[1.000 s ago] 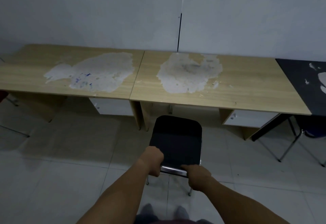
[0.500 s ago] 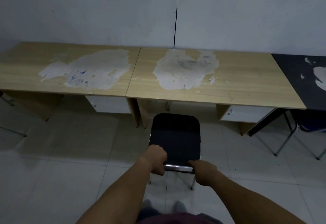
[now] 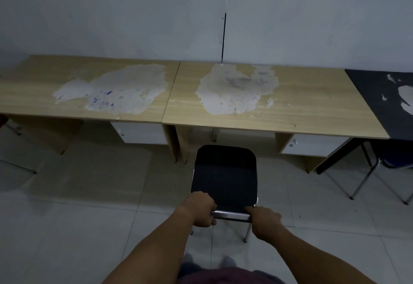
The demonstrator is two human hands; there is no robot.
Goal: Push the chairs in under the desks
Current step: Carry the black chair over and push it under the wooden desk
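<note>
Head view looks down at a black padded chair with a chrome metal frame (image 3: 224, 176), standing on the pale tiled floor (image 3: 89, 205) at about 6 o'clock from the right-hand light wood worktop (image 3: 312, 104). Its front edge sits just short of that worktop's near edge, in front of the gap between the two side panels — the seat is not under the worktop.

Both hands grip the chrome bar at the chair's near end. The left hand (image 3: 200, 208) is clenched around the bar's left corner, knuckles up. The right hand (image 3: 263, 221) is closed over the right corner, its thumb lying along the bar. Both forearms reach in from the bottom of the frame, and grey footwear (image 3: 187, 259) shows below them at 6 o'clock.

A second light wood worktop (image 3: 33, 86) butts against the first at its 9 o'clock side; both have large patches where the surface has peeled to a whitish layer, the left one with blue marks. White drawer units (image 3: 143, 132) hang beneath each. At 3 o'clock a black worktop (image 3: 375, 95) adjoins, with a dark chair on thin metal legs (image 3: 380, 163) partly beneath it. A thin metal chair leg shows at the far left edge — the rest is out of frame. A grey wall (image 3: 111, 15) runs behind.
</note>
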